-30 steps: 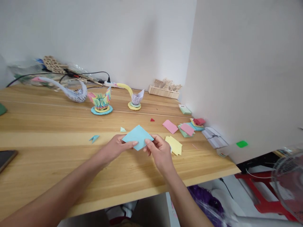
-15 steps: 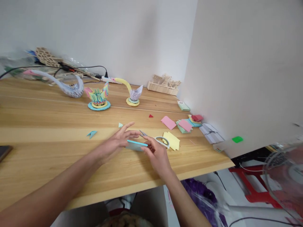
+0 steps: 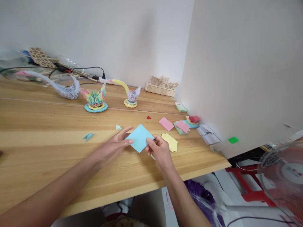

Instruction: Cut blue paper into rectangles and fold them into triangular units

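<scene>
Tipped back up from edge-on, left of yellow sheets (image 3: 170,142): light, crease-prone paper (image 3: 140,141), right hand (image 3: 161,152) pinching one corner, open left hand (image 3: 113,146) steadying another.

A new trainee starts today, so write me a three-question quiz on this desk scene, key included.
1. True or false: only the right hand holds the light blue paper.
2. What lies on the table just right of that paper? A) a phone B) yellow papers C) a cup
3. What colour is the tiny triangle lying beyond the paper?

Key: 1 false, the left hand holds it too; 2 B; 3 red.
</scene>
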Tool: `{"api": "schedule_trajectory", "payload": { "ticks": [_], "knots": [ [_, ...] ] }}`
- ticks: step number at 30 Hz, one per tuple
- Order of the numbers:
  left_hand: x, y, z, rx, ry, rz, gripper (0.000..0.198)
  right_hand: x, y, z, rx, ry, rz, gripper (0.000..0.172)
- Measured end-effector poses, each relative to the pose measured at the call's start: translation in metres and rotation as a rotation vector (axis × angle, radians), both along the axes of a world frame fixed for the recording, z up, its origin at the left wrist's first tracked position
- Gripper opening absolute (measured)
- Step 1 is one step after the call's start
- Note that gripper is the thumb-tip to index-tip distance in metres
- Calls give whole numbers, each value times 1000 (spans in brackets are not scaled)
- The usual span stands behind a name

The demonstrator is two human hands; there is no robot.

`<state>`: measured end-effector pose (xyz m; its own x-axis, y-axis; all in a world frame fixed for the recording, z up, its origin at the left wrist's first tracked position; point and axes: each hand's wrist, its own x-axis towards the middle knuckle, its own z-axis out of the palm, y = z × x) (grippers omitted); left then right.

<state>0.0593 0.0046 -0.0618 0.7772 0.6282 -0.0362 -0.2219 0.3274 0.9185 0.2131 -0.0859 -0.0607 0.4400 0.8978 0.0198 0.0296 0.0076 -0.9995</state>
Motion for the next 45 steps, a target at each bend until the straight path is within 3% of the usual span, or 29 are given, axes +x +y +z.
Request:
{"api": "schedule_trajectory", "payload": {
  "ticks": [4, 7, 9, 11, 14, 16, 20, 23, 26, 28, 31, 37, 45],
  "knots": [
    [3, -4, -2, -85, 23, -86, 24, -4, 2, 4, 5, 45, 51, 22],
    [4, -3, -1, -129, 102, 60, 19, 4, -2, 8, 9, -33, 51, 27],
    [2, -1, 3, -169, 103, 158, 19, 17, -8, 9, 16, -222, -16, 32],
    [0, 1, 7, -208, 72, 199, 19, 32, -16, 9, -1, -590, -64, 29],
    [-2, 3, 13, -249, 1, 192, 16, 49, -26, 3, -98, -1131, 43, 26],
    [-3, 3, 15, -273, -29, 203, 13, 52, -29, -2, -170, -1314, 123, 31],
    [-4, 5, 19, -322, -88, 275, 9, 47, -25, -1, -235, -1441, 181, 39],
    [-8, 9, 24, -323, -123, 331, 8, 46, -25, 15, -232, -1312, 124, 43],
    [-13, 13, 29, -331, -130, 360, 6, 50, -35, 35, -154, -796, 84, 49],
    [-16, 13, 31, -309, -125, 329, 6, 50, -46, 44, -63, -384, 159, 55],
    [-17, 9, 35, -250, -87, 279, 12, 42, -59, 47, -18, -69, 230, 55],
    [-16, -6, 54, -133, 29, 155, 17, 19, -61, 44, -53, -71, 276, 58],
    [-11, -19, 64, -9, 154, 123, 18, 6, -53, 45, -73, -33, 416, 36]
  ]
}}
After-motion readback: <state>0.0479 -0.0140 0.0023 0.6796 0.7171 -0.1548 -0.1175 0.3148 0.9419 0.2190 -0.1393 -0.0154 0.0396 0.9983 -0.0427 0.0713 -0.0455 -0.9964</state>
